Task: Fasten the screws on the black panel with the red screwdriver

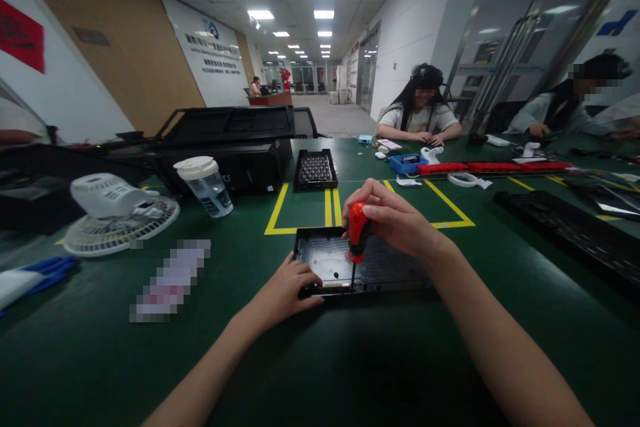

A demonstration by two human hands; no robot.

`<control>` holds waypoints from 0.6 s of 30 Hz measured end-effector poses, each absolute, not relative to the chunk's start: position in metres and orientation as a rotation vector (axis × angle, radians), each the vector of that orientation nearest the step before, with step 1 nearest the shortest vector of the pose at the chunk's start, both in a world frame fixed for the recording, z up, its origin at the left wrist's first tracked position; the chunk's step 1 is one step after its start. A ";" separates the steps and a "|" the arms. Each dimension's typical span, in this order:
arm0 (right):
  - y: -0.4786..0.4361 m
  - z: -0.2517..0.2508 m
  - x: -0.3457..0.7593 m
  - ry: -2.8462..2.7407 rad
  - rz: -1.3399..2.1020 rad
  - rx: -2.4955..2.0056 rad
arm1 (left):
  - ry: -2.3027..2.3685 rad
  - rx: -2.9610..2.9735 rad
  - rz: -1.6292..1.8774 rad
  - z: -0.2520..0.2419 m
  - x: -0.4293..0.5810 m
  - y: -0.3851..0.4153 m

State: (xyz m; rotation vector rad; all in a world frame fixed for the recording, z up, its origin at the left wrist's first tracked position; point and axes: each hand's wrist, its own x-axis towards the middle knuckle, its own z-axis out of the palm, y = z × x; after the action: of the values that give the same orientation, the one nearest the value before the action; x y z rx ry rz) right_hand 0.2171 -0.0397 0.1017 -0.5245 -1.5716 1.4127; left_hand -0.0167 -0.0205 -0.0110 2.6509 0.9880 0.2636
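Observation:
A flat black plastic panel point(320, 255) lies on the green table point(350, 360) in front of me. My right hand point(395, 217) is closed around the red handle of a screwdriver point(357, 233), held upright with its dark shaft pointing down onto the panel's near edge. My left hand point(287, 287) rests on the panel's near left corner, its fingers curled over the edge and pressing it down.
A black tray of small parts point(315, 170) sits beyond yellow floor-tape lines. A clear lidded cup point(206, 185), a white desk fan point(117, 213) and a black case point(230, 140) stand at left. Two other people sit at the far right, by a blue bin point(407, 163) and red strips point(495, 167).

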 end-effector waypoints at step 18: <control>-0.043 0.109 0.220 -1.773 1.077 -0.629 | 0.990 2.648 0.265 -0.013 -0.017 -0.021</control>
State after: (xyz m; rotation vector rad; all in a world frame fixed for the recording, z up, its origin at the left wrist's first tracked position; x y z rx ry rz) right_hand 0.2196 -0.0433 0.1094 -0.6287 -1.7733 1.0766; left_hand -0.0165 -0.0208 -0.0126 2.6484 0.9898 0.2646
